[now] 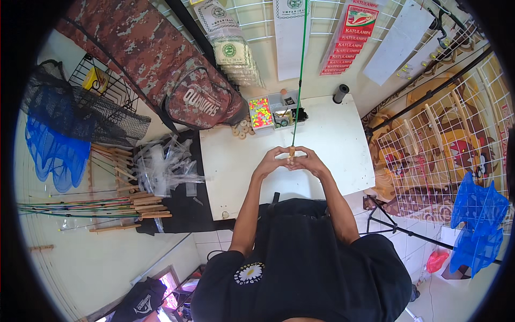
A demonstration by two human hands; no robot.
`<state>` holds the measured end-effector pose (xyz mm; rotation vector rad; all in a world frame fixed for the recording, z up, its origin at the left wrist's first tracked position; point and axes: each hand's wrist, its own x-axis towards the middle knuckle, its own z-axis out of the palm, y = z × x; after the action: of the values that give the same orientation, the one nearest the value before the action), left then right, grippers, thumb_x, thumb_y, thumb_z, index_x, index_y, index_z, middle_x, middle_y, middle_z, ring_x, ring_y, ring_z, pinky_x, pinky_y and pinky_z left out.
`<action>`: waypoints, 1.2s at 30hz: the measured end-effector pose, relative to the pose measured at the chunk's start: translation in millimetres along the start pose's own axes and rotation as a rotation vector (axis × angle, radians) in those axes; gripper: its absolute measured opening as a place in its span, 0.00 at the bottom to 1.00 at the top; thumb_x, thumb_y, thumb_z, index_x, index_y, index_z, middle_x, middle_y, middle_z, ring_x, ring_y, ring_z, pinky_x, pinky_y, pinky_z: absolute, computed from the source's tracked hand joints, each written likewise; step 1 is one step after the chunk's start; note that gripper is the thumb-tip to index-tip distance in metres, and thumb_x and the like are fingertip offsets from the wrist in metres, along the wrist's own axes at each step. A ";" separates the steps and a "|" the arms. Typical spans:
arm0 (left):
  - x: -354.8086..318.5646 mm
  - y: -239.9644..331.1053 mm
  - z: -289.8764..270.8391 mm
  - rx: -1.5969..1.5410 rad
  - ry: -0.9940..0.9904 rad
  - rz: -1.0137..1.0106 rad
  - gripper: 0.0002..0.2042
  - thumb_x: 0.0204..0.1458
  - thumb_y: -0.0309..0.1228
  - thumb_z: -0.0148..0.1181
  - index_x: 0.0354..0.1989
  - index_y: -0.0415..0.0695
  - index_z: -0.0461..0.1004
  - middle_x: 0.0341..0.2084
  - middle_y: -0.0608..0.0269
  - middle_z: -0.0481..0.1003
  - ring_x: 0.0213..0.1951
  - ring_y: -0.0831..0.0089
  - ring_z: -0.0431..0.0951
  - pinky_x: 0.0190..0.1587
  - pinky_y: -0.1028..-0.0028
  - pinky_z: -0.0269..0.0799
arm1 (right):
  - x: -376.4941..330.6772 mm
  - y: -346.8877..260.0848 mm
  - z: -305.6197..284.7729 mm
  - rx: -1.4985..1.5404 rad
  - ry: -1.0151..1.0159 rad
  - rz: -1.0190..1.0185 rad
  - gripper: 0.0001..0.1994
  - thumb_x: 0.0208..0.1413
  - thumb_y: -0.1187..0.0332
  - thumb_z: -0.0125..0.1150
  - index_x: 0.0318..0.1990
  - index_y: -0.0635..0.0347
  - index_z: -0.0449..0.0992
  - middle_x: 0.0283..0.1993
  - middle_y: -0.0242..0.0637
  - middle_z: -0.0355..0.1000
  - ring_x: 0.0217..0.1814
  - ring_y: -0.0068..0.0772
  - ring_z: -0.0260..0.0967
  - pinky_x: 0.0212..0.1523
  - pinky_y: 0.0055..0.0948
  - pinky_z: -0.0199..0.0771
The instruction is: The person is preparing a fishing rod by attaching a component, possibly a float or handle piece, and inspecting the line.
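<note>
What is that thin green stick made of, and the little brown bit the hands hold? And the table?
The green rod looks like glossy fibreglass or plastic: thin, straight, smooth. Its handle end, pinched between the left hand and right hand, looks like tan cork or wood. The table seems painted board: flat, matt white.
</note>
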<state>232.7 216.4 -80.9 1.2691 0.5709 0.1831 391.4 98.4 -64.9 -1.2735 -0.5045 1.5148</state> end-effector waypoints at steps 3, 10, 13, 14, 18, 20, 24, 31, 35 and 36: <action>-2.3 5.5 1.5 -0.035 -0.028 -0.020 0.18 0.53 0.26 0.58 0.53 0.37 0.67 0.51 0.50 0.70 0.43 0.66 0.77 0.43 0.71 0.77 | 3.2 5.4 -6.7 0.025 0.012 -0.005 0.21 0.53 0.75 0.61 0.55 0.68 0.66 0.40 0.48 0.74 0.39 0.38 0.77 0.43 0.35 0.83; 6.0 -26.8 -18.2 0.589 0.083 0.273 0.20 0.54 0.21 0.48 0.57 0.42 0.66 0.61 0.53 0.65 0.51 0.64 0.75 0.51 0.65 0.72 | 7.1 0.0 9.9 0.007 -0.036 0.025 0.18 0.53 0.79 0.56 0.53 0.68 0.68 0.37 0.46 0.74 0.37 0.37 0.77 0.45 0.37 0.82; 15.6 4.2 16.3 0.746 0.212 0.212 0.13 0.52 0.25 0.53 0.46 0.43 0.74 0.44 0.52 0.76 0.49 0.61 0.77 0.50 0.64 0.71 | 1.4 1.3 -7.9 0.021 0.006 0.004 0.18 0.54 0.79 0.55 0.53 0.67 0.68 0.36 0.44 0.74 0.37 0.36 0.77 0.45 0.36 0.82; 16.6 7.4 18.1 0.851 0.275 0.174 0.09 0.52 0.26 0.56 0.41 0.43 0.77 0.38 0.53 0.79 0.46 0.58 0.77 0.48 0.64 0.71 | 1.0 2.3 -7.7 0.019 0.004 0.004 0.18 0.54 0.79 0.55 0.53 0.67 0.68 0.36 0.44 0.74 0.37 0.36 0.77 0.45 0.36 0.82; 16.0 3.4 10.7 0.926 0.378 0.329 0.04 0.49 0.28 0.60 0.32 0.44 0.79 0.28 0.56 0.79 0.38 0.56 0.77 0.43 0.62 0.71 | -1.9 4.7 -3.8 0.066 0.022 0.003 0.19 0.54 0.79 0.55 0.55 0.66 0.67 0.38 0.45 0.74 0.37 0.37 0.77 0.46 0.36 0.82; 17.8 -8.5 0.6 0.844 0.339 0.363 0.04 0.51 0.29 0.60 0.32 0.45 0.79 0.29 0.60 0.79 0.37 0.62 0.77 0.44 0.63 0.70 | -2.5 4.3 -3.1 0.089 0.027 -0.001 0.19 0.54 0.79 0.55 0.55 0.66 0.66 0.38 0.45 0.74 0.38 0.38 0.77 0.46 0.36 0.82; 11.5 -31.3 0.8 0.187 0.243 0.247 0.07 0.57 0.33 0.57 0.36 0.43 0.76 0.34 0.66 0.77 0.40 0.75 0.73 0.46 0.72 0.66 | 1.1 7.5 -6.8 0.119 0.020 0.010 0.19 0.56 0.78 0.54 0.56 0.66 0.65 0.40 0.48 0.73 0.40 0.42 0.77 0.47 0.37 0.81; -1.3 -50.0 8.6 0.151 0.205 0.223 0.09 0.60 0.36 0.53 0.36 0.43 0.71 0.28 0.72 0.70 0.33 0.82 0.67 0.38 0.80 0.62 | 3.5 12.6 -5.9 0.187 0.059 0.010 0.18 0.56 0.78 0.54 0.55 0.66 0.65 0.41 0.49 0.73 0.40 0.43 0.78 0.45 0.37 0.83; -12.3 -46.0 27.4 0.280 0.299 0.212 0.08 0.59 0.34 0.54 0.37 0.41 0.69 0.27 0.70 0.70 0.27 0.82 0.68 0.28 0.81 0.63 | 5.0 15.9 -3.6 0.197 0.105 -0.011 0.18 0.55 0.79 0.56 0.54 0.66 0.66 0.40 0.49 0.74 0.37 0.41 0.78 0.41 0.34 0.83; -14.4 -43.0 33.6 0.248 0.338 0.255 0.08 0.59 0.33 0.54 0.38 0.41 0.68 0.27 0.68 0.70 0.27 0.81 0.70 0.27 0.80 0.64 | 5.4 18.1 -4.0 0.195 0.145 -0.034 0.17 0.54 0.79 0.57 0.52 0.66 0.66 0.39 0.50 0.74 0.35 0.41 0.78 0.39 0.33 0.83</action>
<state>229.6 168.5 -110.7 1.5645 0.7353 0.5607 387.7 95.4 -83.5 -1.2058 -0.2760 1.3952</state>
